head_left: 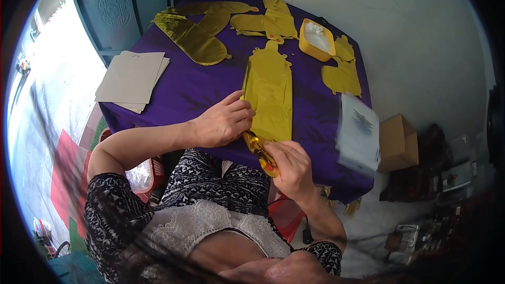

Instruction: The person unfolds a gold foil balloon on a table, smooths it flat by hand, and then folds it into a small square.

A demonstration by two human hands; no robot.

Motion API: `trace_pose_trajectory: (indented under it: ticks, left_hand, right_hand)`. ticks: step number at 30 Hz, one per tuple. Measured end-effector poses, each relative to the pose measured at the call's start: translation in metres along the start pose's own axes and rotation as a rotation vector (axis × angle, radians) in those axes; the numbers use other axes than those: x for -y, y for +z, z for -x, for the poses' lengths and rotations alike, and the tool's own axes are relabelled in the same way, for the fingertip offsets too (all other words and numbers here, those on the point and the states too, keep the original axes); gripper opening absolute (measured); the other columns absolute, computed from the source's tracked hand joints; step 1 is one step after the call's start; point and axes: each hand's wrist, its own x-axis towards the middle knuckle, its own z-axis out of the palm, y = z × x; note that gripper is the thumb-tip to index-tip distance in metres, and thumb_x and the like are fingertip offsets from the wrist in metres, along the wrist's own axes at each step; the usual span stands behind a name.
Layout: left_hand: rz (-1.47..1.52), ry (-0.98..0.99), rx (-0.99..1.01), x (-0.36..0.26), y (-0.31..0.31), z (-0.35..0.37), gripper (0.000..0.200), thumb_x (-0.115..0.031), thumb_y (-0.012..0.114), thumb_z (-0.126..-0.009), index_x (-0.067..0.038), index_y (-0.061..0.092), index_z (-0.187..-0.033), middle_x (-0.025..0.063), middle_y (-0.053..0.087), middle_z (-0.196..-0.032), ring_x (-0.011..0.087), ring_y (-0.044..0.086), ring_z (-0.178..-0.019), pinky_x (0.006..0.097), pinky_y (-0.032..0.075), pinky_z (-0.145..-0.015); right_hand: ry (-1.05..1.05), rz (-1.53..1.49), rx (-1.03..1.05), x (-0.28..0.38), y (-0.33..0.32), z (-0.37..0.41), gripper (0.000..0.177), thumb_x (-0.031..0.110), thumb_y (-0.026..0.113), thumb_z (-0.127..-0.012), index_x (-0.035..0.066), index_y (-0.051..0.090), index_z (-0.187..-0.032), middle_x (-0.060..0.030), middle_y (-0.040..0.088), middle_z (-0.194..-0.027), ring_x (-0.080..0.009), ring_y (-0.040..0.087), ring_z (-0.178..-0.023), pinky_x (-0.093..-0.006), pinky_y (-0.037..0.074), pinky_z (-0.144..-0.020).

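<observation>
A flat, deflated gold foil balloon [269, 89] lies lengthwise on the purple tablecloth, its near end bunched up at the table's front edge. My left hand [225, 120] is closed on the balloon's left edge, with the fingertips over the foil. At the near end, my right hand [290, 168] pinches the crumpled, shiny tail, where a small red spot shows. More flat gold foil balloons [197, 39] lie at the far side of the table, some overlapping. Another folded gold foil balloon [342, 76] rests at the right edge.
A yellow tub [330, 47] with white contents stands at the back right. Grey-beige cards [129, 80] are stacked at the left. Clear plastic bags [357, 134] overhang the right edge, near a cardboard box [400, 142]. A red basket [155, 173] sits below the table.
</observation>
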Motion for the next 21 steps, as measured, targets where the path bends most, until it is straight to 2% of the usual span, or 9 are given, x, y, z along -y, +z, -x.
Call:
trace_pose_trajectory:
  ticks: [3,6,9,11,13,15,18,21]
  left_hand:
    - [-0.017,-0.066,0.031,-0.01,-0.005,0.002,0.023,-0.012,0.071,-0.073,-0.004,0.068,-0.095,0.0085,0.064,-0.105,0.0281,0.059,-0.102,0.0446,0.046,-0.097]
    - [-0.019,-0.117,0.164,-0.013,-0.005,0.011,0.019,-0.012,0.069,-0.073,-0.005,0.069,-0.091,0.0065,0.063,-0.101,0.0264,0.059,-0.095,0.0401,0.047,-0.086]
    - [0.037,-0.139,0.094,-0.014,-0.001,0.018,0.017,-0.011,0.071,-0.073,-0.006,0.069,-0.089,0.0058,0.064,-0.095,0.0252,0.061,-0.093,0.0383,0.048,-0.082]
    - [0.085,-0.173,0.02,-0.015,-0.002,0.021,0.017,-0.01,0.073,-0.072,-0.006,0.069,-0.088,0.005,0.065,-0.091,0.0252,0.061,-0.091,0.0383,0.048,-0.08]
    - [0.133,-0.209,-0.023,-0.018,-0.004,0.026,0.018,-0.008,0.075,-0.071,-0.006,0.07,-0.088,0.0044,0.065,-0.087,0.0251,0.062,-0.09,0.0384,0.048,-0.079]
    - [0.169,-0.245,-0.044,-0.02,-0.006,0.031,0.02,-0.006,0.076,-0.07,-0.006,0.07,-0.088,0.004,0.065,-0.085,0.0251,0.062,-0.089,0.0385,0.048,-0.078]
    - [0.183,-0.26,-0.038,-0.026,-0.009,0.039,0.023,-0.003,0.077,-0.068,-0.006,0.071,-0.09,0.0041,0.067,-0.088,0.0256,0.062,-0.09,0.0381,0.048,-0.08]
    - [0.183,-0.263,-0.044,-0.033,-0.015,0.038,0.023,0.0,0.078,-0.07,-0.006,0.071,-0.092,0.0043,0.069,-0.09,0.0261,0.063,-0.091,0.039,0.048,-0.082]
  right_hand:
    - [-0.039,0.026,-0.006,0.001,0.005,0.004,0.038,-0.007,0.073,-0.07,-0.007,0.067,-0.108,-0.0184,0.075,-0.098,-0.0332,0.074,-0.092,-0.0445,0.057,-0.085]
    - [-0.043,0.045,0.059,0.005,0.006,0.008,0.033,0.0,0.071,-0.077,-0.006,0.066,-0.109,-0.0186,0.074,-0.102,-0.0307,0.074,-0.096,-0.0433,0.056,-0.091]
    - [-0.066,-0.08,0.14,0.014,-0.007,0.003,0.037,0.008,0.074,-0.08,-0.005,0.066,-0.112,-0.0182,0.072,-0.107,-0.0302,0.072,-0.099,-0.0453,0.054,-0.093]
    - [-0.061,-0.139,0.101,0.012,-0.022,0.006,0.04,0.011,0.076,-0.08,-0.005,0.065,-0.115,-0.0173,0.071,-0.108,-0.0312,0.071,-0.099,-0.0459,0.053,-0.092]
    - [-0.065,-0.181,-0.001,-0.007,-0.035,0.023,0.038,0.009,0.075,-0.082,-0.003,0.065,-0.116,-0.0152,0.07,-0.102,-0.0334,0.068,-0.09,-0.0455,0.052,-0.087]
    - [0.247,-0.036,-0.003,-0.021,-0.041,0.057,0.038,0.005,0.075,-0.08,-0.001,0.064,-0.115,-0.0147,0.065,-0.1,-0.034,0.065,-0.092,-0.0445,0.05,-0.086]
    - [0.258,0.226,0.061,-0.017,-0.028,0.051,0.038,0.001,0.074,-0.077,0.001,0.064,-0.114,-0.0131,0.061,-0.103,-0.0334,0.062,-0.099,-0.0435,0.049,-0.089]
    - [0.217,0.101,0.077,-0.007,-0.013,0.044,0.041,-0.004,0.073,-0.073,0.001,0.064,-0.112,-0.0152,0.059,-0.109,-0.0369,0.06,-0.106,-0.0466,0.048,-0.09]
